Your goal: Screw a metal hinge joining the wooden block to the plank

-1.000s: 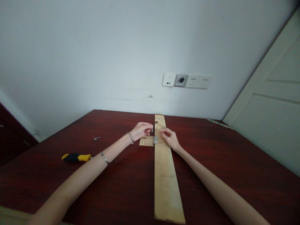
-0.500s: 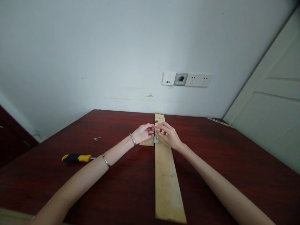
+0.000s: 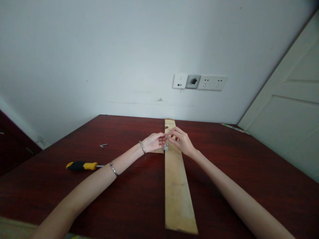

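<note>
A long pale wooden plank (image 3: pixel 176 186) lies lengthwise on the dark red table (image 3: pixel 124 199). A small metal hinge (image 3: pixel 165 146) sits at its left edge, joining a small wooden piece (image 3: pixel 157 150) mostly hidden under my left hand (image 3: pixel 154 142). My fingertips meet just above the hinge. My left hand pinches a tiny screw. My right hand (image 3: pixel 181 141) is also pinched at the same spot, fingers curled over the plank; what it grips is too small to make out.
A yellow and black screwdriver (image 3: pixel 82 165) lies at the left of the table. A small bent metal key (image 3: pixel 103 145) lies further back. A white wall with sockets (image 3: pixel 199 82) stands behind, and a white door (image 3: pixel 289 109) at the right.
My hands have come together above the hinge. The left hand moved right with the screw, and the right hand rose to meet it. The small wooden piece is now mostly covered.
</note>
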`<action>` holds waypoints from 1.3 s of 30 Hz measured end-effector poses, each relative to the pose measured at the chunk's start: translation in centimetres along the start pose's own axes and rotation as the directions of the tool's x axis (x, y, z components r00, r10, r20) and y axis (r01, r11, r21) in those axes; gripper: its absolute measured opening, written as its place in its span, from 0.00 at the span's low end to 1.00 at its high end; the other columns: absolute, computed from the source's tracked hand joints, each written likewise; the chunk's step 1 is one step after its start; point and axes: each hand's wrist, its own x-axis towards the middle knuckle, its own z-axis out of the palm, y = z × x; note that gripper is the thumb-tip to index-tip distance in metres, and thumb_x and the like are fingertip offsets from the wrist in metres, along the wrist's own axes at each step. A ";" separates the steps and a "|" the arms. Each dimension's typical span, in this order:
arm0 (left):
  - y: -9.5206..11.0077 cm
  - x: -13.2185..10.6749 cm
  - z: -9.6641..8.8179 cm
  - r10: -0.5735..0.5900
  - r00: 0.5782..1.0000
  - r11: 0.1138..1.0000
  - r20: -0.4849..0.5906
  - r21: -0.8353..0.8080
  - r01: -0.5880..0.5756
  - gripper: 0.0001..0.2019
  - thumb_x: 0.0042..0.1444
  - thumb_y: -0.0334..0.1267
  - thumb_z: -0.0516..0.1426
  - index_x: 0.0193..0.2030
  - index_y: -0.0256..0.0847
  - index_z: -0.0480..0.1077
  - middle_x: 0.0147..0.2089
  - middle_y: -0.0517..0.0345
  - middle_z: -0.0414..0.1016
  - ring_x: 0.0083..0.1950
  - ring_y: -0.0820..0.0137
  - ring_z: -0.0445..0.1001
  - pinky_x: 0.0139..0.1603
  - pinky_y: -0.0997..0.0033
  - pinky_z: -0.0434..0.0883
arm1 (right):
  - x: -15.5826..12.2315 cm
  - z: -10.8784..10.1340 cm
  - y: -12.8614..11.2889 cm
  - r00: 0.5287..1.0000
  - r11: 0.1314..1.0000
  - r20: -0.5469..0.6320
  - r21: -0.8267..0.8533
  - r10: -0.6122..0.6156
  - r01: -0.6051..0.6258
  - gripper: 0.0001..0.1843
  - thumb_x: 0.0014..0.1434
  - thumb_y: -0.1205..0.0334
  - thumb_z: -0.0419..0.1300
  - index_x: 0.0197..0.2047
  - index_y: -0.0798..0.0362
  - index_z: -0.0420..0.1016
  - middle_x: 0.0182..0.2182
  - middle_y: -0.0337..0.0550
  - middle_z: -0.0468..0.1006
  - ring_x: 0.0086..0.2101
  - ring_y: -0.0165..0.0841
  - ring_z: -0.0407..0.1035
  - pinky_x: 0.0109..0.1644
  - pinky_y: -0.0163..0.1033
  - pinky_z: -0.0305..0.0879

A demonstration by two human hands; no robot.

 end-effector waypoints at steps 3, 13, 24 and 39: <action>0.4 0.1 -0.4 -0.038 0.998 0.997 -0.057 0.058 0.041 0.08 0.60 0.31 0.52 0.35 0.31 0.70 0.27 0.55 0.71 0.24 0.74 0.69 0.29 0.73 0.69 | -0.3 0.9 1.1 0.981 0.975 -0.064 0.139 0.183 -0.173 0.07 0.56 0.59 0.58 0.34 0.54 0.75 0.31 0.43 0.76 0.31 0.31 0.70 0.29 0.33 0.63; 2.0 0.6 -3.1 -0.007 0.984 0.999 -0.177 0.048 0.015 0.09 0.60 0.33 0.50 0.35 0.33 0.70 0.25 0.58 0.69 0.22 0.74 0.68 0.26 0.74 0.68 | -2.1 2.0 3.7 0.819 0.748 0.232 0.333 0.525 -0.574 0.14 0.46 0.53 0.65 0.29 0.57 0.78 0.26 0.42 0.79 0.26 0.31 0.69 0.31 0.36 0.64; 2.3 0.7 -3.6 0.015 0.973 0.999 -0.231 0.051 -0.004 0.08 0.58 0.31 0.50 0.35 0.33 0.69 0.24 0.58 0.69 0.22 0.75 0.68 0.26 0.76 0.68 | -2.1 2.2 3.3 0.849 0.834 0.343 0.245 0.402 -0.494 0.10 0.47 0.57 0.64 0.30 0.54 0.80 0.27 0.41 0.80 0.28 0.32 0.70 0.35 0.37 0.65; 2.3 0.8 -4.1 0.031 0.975 0.998 -0.220 0.062 -0.018 0.08 0.58 0.33 0.50 0.36 0.34 0.69 0.25 0.59 0.69 0.22 0.75 0.67 0.26 0.76 0.66 | -2.2 1.9 2.8 0.841 0.856 0.416 0.228 0.346 -0.465 0.12 0.48 0.56 0.64 0.32 0.56 0.78 0.24 0.39 0.75 0.25 0.27 0.65 0.29 0.34 0.62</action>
